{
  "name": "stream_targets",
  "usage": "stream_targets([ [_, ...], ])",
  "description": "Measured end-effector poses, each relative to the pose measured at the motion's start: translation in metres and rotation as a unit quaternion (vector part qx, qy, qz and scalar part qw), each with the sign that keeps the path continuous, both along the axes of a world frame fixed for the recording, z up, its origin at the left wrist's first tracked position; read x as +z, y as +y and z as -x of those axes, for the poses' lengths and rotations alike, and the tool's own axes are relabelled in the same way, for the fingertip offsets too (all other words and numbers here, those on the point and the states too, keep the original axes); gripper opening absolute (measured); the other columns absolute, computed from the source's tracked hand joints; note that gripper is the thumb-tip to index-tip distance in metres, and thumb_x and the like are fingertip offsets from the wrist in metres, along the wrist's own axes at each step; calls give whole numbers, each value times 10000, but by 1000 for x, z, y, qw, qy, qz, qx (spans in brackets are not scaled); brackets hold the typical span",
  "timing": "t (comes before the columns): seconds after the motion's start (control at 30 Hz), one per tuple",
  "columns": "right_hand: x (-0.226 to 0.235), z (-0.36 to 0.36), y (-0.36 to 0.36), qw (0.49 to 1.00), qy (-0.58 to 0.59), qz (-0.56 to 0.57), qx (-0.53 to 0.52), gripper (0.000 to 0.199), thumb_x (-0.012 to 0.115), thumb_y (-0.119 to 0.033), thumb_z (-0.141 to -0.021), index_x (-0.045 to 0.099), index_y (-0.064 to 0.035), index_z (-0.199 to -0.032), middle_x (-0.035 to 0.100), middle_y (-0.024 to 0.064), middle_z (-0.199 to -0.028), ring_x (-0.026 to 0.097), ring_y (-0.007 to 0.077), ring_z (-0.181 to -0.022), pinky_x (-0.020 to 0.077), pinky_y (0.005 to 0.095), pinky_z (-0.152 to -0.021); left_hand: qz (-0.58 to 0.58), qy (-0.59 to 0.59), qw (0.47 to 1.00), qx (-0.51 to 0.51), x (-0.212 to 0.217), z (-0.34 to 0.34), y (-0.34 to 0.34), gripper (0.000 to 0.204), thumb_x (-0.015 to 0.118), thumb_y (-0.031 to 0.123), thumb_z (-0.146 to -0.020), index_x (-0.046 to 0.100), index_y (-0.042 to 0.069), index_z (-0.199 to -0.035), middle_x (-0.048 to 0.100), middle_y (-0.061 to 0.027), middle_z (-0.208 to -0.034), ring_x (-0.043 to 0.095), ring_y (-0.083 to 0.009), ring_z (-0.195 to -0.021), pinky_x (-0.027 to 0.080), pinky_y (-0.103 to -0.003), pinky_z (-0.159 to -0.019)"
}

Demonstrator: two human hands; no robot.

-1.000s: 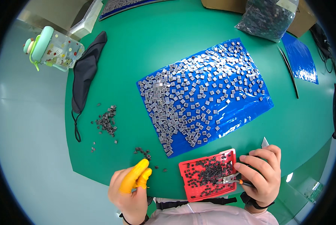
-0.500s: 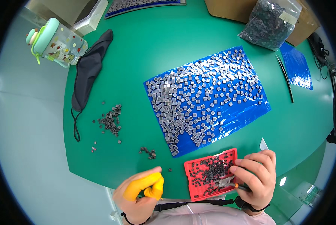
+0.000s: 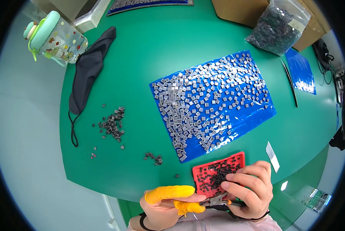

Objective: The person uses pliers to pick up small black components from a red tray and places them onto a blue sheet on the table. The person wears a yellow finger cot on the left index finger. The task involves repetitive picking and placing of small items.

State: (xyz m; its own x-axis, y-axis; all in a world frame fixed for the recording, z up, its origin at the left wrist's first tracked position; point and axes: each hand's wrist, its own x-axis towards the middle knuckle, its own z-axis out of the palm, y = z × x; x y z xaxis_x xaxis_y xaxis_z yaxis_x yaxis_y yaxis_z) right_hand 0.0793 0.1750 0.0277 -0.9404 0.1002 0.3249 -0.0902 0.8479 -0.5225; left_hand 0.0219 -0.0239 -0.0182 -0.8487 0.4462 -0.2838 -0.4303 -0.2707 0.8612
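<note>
My left hand [image 3: 168, 202], with yellow finger cots on two fingers, is at the near table edge with its fingertips pinched together at the tip of a small pair of pliers [image 3: 218, 200]. My right hand [image 3: 249, 188] is shut on the pliers' handles. Whatever is pinched at the tip is too small to tell. Just beyond both hands lies a red tray [image 3: 214, 175] filled with small dark parts. Farther out a blue sheet [image 3: 253, 117] is covered with several small grey square pieces [image 3: 203, 100].
A pile of dark parts [image 3: 112, 124] and a smaller cluster [image 3: 154, 158] lie on the green mat [image 3: 149, 57]. A black face mask [image 3: 88, 71], a drinking bottle [image 3: 55, 36], a bag of dark parts [image 3: 276, 27], another blue sheet [image 3: 301, 71] and a white slip [image 3: 272, 156] sit around.
My left hand has moved right, toward my right hand, and now meets the pliers' tip. My right hand has drawn back slightly from over the red tray.
</note>
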Motion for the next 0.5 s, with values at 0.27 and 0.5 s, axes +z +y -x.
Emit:
stream_targets([
  [0.27,1,2,1,1000,6,5,3,477,700,-103,-468,703,-99,-945,678,26,-910,589,230,-792,384,400,-677,-77,-96,992,-22,5,4,4,303,696,-109,-787,600,-115,-1075,683,-272,-948,701,-311,-846,609,-405,-749],
  [0.5,-1,3,0,997,-18,72,14,483,698,-92,-460,697,-98,-944,678,29,-912,584,221,-788,382,397,-679,-43,3,999,-15,-11,-1,-1,272,717,-64,-807,561,-88,-1028,700,-241,-872,711,-261,-745,614,-342,-661],
])
